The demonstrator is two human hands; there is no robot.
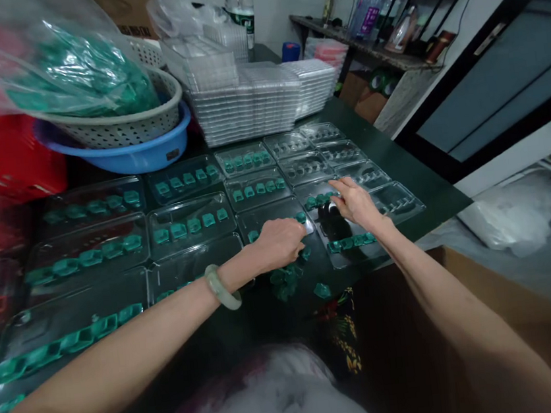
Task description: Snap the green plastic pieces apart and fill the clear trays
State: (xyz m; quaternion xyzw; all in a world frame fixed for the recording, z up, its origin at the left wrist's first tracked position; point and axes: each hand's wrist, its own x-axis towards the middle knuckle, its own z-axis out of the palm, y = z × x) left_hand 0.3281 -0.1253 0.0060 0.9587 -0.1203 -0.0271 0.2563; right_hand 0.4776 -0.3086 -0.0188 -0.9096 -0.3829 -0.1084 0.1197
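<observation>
My left hand [282,240], with a pale green bangle [222,287] on the wrist, is closed above the near trays; its fingers curl downward and what they hold is hidden. Beneath it lies a small heap of loose green translucent plastic pieces [285,281], with one single piece [321,290] apart. My right hand [354,201] reaches over a clear plastic tray [355,257], thumb and fingertips around a green piece at the end of the upper row [318,199]. A lower row of green pieces [352,242] sits in the same tray.
Clear trays with green rows [193,226] cover the left of the dark table; trays at the right [301,167] show bare slots. Behind stand stacked clear trays [247,107], a blue basin [145,156] under a basket with bagged green pieces [85,69], and a red crate [1,158].
</observation>
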